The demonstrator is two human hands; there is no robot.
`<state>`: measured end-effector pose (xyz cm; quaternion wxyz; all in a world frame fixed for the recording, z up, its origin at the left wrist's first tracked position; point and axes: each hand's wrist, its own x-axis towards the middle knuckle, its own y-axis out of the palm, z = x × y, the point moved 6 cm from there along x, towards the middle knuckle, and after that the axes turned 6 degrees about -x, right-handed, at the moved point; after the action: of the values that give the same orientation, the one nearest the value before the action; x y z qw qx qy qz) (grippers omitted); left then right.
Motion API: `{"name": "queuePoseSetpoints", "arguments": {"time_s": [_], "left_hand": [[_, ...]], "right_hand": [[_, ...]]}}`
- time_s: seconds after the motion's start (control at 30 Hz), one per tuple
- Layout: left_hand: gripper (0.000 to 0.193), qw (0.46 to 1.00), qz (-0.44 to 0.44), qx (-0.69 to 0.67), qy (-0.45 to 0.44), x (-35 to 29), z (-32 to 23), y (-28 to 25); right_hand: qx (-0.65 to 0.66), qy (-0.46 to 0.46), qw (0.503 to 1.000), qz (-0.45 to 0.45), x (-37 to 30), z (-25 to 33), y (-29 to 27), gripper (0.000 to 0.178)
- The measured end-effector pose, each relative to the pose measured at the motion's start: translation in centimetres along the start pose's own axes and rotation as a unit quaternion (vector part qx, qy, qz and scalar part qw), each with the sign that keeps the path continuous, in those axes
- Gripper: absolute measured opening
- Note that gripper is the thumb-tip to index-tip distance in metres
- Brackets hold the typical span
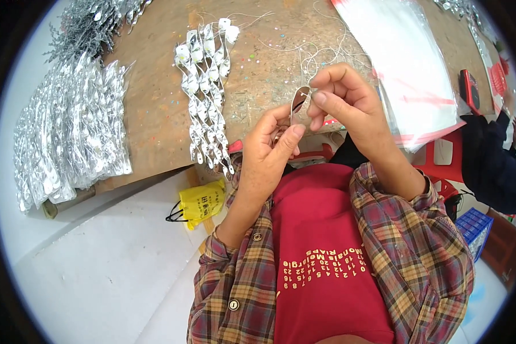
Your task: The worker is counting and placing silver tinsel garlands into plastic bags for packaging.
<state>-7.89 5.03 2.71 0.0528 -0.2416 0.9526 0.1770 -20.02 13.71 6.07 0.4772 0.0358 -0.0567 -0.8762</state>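
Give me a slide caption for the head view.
Both hands pinch a small silver spoon-shaped piece above a wooden table.

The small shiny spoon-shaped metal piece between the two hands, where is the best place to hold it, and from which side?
Probably by its thin edges near the lower end, coming from the person's left side, as the left hand pinches below the metal piece. It stands upright and flat, so the narrow top stays free for the right hand fingertips there.

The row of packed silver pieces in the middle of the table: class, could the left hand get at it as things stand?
Probably yes: bare table separates it from the row, though the left hand pinches a small silver piece.
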Motion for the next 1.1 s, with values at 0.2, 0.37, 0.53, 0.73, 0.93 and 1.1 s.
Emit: {"name": "queuePoseSetpoints", "arguments": {"time_s": [0.2, 0.37, 0.53, 0.73, 0.93, 1.1], "left_hand": [[0.036, 1.000, 0.010, -0.008, 0.006, -0.1, -0.1, 0.7], [0.029, 0.992, -0.001, -0.122, 0.037, 0.6, -0.8, 0.2], [0.019, 0.993, -0.013, -0.119, 0.005, 1.7, -1.6, 0.6], [0.014, 0.988, -0.041, -0.140, 0.045, 2.2, -1.4, 0.6], [0.012, 0.976, -0.057, -0.200, 0.064, 2.2, -0.9, 0.9], [0.029, 0.995, 0.008, -0.092, 0.046, 2.0, 0.0, 1.6]], "right_hand": [[0.017, 0.026, 0.999, 0.037, 0.1, -0.7, -0.3, 0.018], [0.026, 0.044, 0.996, 0.067, -0.1, -0.8, 0.0, 0.016], [0.012, 0.045, 0.996, 0.081, -0.2, -1.0, 0.0, 0.017], [0.011, 0.078, 0.994, 0.073, 0.2, -0.9, -0.2, 0.015], [0.021, 0.156, 0.977, 0.144, 0.0, -2.2, 0.8, 0.017], [0.041, 0.108, 0.990, 0.077, 0.5, -2.4, -1.2, 0.016]]}}
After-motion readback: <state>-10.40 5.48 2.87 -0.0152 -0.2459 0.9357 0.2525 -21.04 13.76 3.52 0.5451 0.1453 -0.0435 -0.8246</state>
